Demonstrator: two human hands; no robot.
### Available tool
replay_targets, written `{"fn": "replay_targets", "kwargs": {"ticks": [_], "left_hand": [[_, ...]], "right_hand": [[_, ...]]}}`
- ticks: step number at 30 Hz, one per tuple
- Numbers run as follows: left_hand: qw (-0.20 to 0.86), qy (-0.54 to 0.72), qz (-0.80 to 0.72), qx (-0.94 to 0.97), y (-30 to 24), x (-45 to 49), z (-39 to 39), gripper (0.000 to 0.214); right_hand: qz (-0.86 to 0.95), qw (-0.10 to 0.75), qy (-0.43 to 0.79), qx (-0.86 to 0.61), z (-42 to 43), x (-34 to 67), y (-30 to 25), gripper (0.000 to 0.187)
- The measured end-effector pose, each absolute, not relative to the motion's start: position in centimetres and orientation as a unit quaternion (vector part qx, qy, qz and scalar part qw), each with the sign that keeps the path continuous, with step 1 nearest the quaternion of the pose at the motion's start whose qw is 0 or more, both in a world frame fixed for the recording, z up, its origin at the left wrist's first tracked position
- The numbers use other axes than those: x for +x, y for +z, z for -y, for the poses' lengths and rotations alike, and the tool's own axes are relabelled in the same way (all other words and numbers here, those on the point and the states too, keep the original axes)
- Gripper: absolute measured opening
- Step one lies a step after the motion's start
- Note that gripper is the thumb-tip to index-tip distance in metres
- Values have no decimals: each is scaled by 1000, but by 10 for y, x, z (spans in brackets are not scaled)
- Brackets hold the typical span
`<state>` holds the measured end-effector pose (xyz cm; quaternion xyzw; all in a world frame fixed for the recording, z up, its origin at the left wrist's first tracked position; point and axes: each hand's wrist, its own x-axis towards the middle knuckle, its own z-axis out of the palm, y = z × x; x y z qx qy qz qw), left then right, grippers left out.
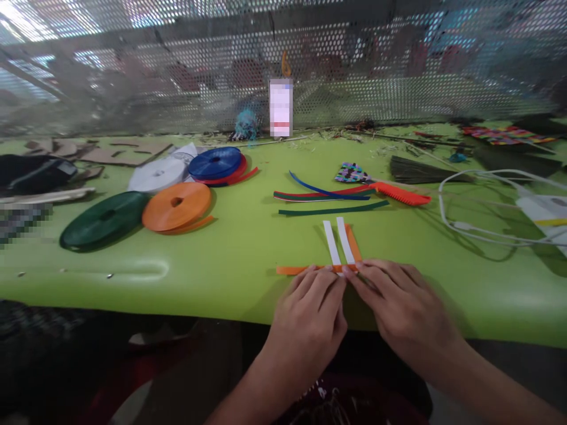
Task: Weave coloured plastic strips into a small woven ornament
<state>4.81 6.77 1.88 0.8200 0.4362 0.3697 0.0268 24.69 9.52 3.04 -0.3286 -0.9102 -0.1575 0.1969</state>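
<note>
Both of my hands press on a small crossing of flat strips near the table's front edge. An orange strip (pixel 290 270) runs sideways under the fingertips of my left hand (pixel 312 304). Two white strips (pixel 345 242) point away from me, and a second orange strip (pixel 354 243) lies beside the right one. My right hand (pixel 405 298) has its fingers bent onto the crossing's right end, close to the left fingertips. The lower ends of the strips are hidden under my fingers. Beyond them lie a green strip (pixel 332 210) and a blue strip (pixel 319 188).
Rolls of strip stand on the left: green (pixel 104 221), orange (pixel 177 206), blue (pixel 215 164) and white (pixel 155 172). Red-handled scissors or a cutter (pixel 401 195) lie ahead, near a checkered woven piece (pixel 351 172). A white cable (pixel 443 203) loops at right. A perforated metal screen (pixel 199 65) bounds the back.
</note>
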Motion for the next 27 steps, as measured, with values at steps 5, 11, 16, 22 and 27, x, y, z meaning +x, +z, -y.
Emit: {"fn": "replay_targets", "kwargs": {"ticks": [5,11,16,22,27], "left_hand": [[51,367,-430,824,23,44,-71,27],[21,360,-425,830,19,45,-70,28],[13,350,-429,833,17,46,-69,28],[23,344,-420,839,18,43,-69,27],[83,329,-420,842,27,36,-70,25]], "right_hand": [[916,192,-190,-298,-97,242,33,40],[911,190,-211,-300,-94,236,34,38],[908,174,-226,-306,-88,238,33,41],[909,191,-201,-312,-91,238,32,39],[912,212,-159,-313,-94,240,29,38]]}}
